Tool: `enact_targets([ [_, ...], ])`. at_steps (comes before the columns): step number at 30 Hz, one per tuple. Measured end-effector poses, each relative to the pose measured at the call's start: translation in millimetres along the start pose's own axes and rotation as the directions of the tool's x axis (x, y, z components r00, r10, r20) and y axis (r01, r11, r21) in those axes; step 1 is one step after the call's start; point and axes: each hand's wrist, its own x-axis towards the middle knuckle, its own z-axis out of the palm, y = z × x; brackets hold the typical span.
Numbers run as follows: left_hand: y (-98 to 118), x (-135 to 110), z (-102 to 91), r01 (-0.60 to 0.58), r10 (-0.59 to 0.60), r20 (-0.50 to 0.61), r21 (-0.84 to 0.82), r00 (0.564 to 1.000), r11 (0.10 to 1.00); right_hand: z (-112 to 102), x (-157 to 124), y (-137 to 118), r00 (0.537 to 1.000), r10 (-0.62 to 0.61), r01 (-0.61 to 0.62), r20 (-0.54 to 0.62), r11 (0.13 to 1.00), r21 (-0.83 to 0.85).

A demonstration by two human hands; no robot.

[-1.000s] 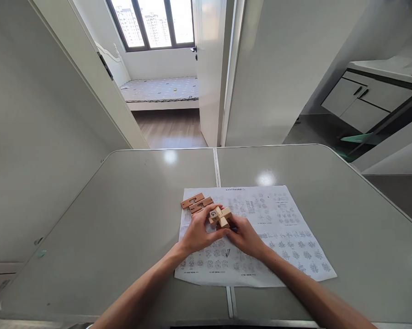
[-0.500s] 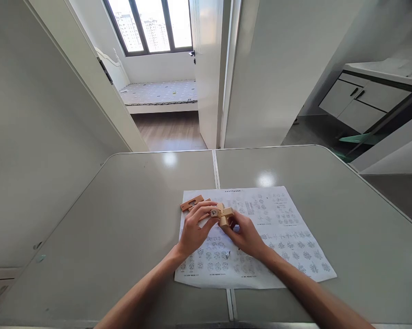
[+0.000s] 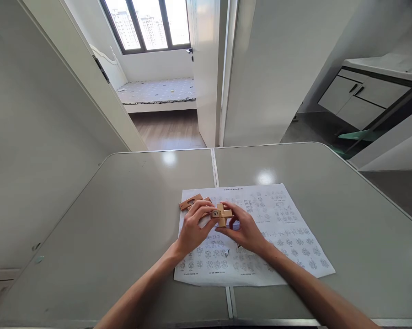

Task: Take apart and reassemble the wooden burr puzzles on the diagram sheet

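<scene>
Left hand (image 3: 193,230) and right hand (image 3: 246,231) pinch a crossed wooden puzzle (image 3: 222,214) between their fingertips above the printed sheet (image 3: 284,228) on the surface (image 3: 123,219), with loose wooden pieces (image 3: 191,202) lying just beyond the left hand.

The puzzle (image 3: 222,214) is pale matt wood, as are the loose slotted pieces (image 3: 191,201) to its left. Beneath lies a thin white printed paper sheet (image 3: 284,228) on a smooth, glossy grey desk (image 3: 123,219).
</scene>
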Motion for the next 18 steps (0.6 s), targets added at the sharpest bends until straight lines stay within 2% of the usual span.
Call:
enact_targets([
  [7,-2.4,-3.8,-1.2,0.062,-0.066,0.052,0.072,0.996,0.995,-0.3,0.3,-2.3,0.999,0.022,-0.021,0.024,0.999,-0.036],
  [10,-4.0,-4.6,-2.0,0.052,-0.059,0.083,0.090,0.995,0.995,1.2,-0.1,-2.2,0.999,0.026,-0.024,0.039,0.999,-0.044],
  [18,-4.7,-4.5,-0.1,0.037,-0.042,0.046,0.118,0.998,0.992,3.7,-0.2,-3.3,0.998,0.046,-0.045,0.040,0.998,-0.040],
])
